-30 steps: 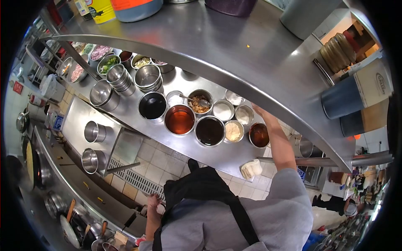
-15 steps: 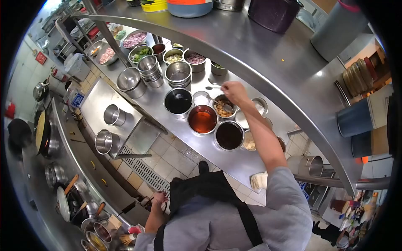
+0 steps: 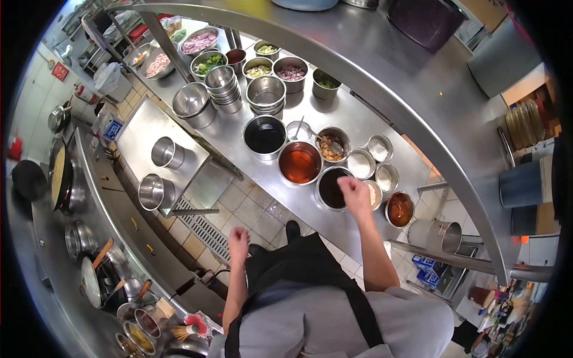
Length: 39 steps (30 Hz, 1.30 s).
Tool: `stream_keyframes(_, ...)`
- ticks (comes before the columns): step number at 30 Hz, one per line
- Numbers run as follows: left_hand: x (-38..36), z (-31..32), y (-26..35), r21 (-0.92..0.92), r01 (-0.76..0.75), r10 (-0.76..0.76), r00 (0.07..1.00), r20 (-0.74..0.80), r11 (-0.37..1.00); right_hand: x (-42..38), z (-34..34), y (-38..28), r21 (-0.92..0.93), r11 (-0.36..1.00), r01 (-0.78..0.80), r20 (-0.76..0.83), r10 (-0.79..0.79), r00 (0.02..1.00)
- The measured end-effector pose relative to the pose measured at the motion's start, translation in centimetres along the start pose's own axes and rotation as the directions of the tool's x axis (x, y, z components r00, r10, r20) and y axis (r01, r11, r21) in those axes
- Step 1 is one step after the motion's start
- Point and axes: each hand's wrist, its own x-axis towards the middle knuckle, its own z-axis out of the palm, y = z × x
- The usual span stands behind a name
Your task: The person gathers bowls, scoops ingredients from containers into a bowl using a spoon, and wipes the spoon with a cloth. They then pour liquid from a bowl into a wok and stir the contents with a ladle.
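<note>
My right hand [image 3: 356,195] is closed, with nothing visible in it, above the right edge of a pot of dark sauce [image 3: 332,190]. My left hand [image 3: 239,242] is loosely closed in front of my apron, over the floor, and nothing shows in it. Left of the dark sauce stands a pot of reddish-brown liquid [image 3: 300,163], with a pot of black liquid [image 3: 265,136] beyond it. A spoon rests in a bowl of brown chunks [image 3: 332,145]. Bowls of white powder [image 3: 360,163] and a pot of reddish sauce [image 3: 399,209] stand to the right.
Stacked metal bowls [image 3: 266,93] and pots of chopped vegetables [image 3: 290,73] stand farther back on the steel counter [image 3: 239,156]. An overhead steel shelf [image 3: 382,77] curves across the view. Two metal pots [image 3: 168,152] sit on a low side table; pans line the stove [image 3: 89,179] at left.
My right hand has drawn back from the bowl of brown chunks toward me, leaving the spoon there. My left hand has risen and moved forward. The view has shifted slightly.
</note>
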Motion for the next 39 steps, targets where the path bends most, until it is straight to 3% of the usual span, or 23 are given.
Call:
stream_keyframes(4,6.2,5.8,9.5,0.208,-0.344,0.324,0.938,0.125,0.915,-4.5,1.2,0.1,-0.035,0.993,-0.112,0.137,0.115,0.984)
stream_keyframes(6,7.5,8.9,15.4,0.241,-0.536,0.523,0.844,0.119,0.809,-4.1,1.6,0.7,-0.055,0.998,0.027,0.072,-0.023,0.997)
stream_keyframes(8,8.3,11.5,19.9,0.313,-0.492,0.466,0.871,0.158,0.812,-1.4,1.4,-1.3,-0.102,0.986,0.132,0.005,-0.132,0.991)
stream_keyframes(9,8.7,12.5,21.3,0.350,-0.472,0.439,0.881,0.175,0.809,0.3,1.3,-2.7,-0.188,0.977,0.098,-0.025,-0.104,0.994)
stream_keyframes(11,9.7,14.2,22.0,0.399,-0.521,0.471,0.853,0.225,0.754,3.7,1.3,-5.0,-0.340,0.913,0.225,-0.053,-0.257,0.965)
stream_keyframes(13,11.4,15.0,21.5,0.443,-0.571,0.482,0.821,0.306,0.691,7.6,2.5,-5.6,-0.353,0.849,0.394,-0.094,-0.451,0.888)
stream_keyframes(16,12.0,15.1,21.4,0.391,-0.614,0.485,0.786,0.384,0.686,14.2,4.5,-5.6,-0.507,0.811,0.291,-0.077,-0.379,0.922)
stream_keyframes(19,12.8,15.0,21.4,0.392,-0.620,0.469,0.778,0.418,0.679,19.5,6.7,-5.6,-0.558,0.824,0.102,0.063,-0.080,0.995)
stream_keyframes(22,12.9,15.0,21.7,0.413,-0.613,0.423,0.778,0.466,0.673,20.9,9.5,-6.8,-0.719,0.688,0.099,0.087,-0.052,0.995)
stream_keyframes(27,13.4,15.4,22.1,0.450,-0.617,0.384,0.771,0.507,0.646,23.2,12.7,-5.2,-0.797,0.584,0.152,0.201,0.019,0.979)
stream_keyframes(30,14.2,15.3,22.0,0.430,-0.628,0.374,0.755,0.539,0.648,24.5,13.0,-2.4,-0.786,0.600,0.150,0.115,-0.096,0.989)
stream_keyframes(39,15.4,15.7,22.7,0.438,-0.655,0.336,0.722,0.605,0.616,27.9,7.9,0.4,-0.770,0.634,0.069,-0.122,-0.252,0.960)
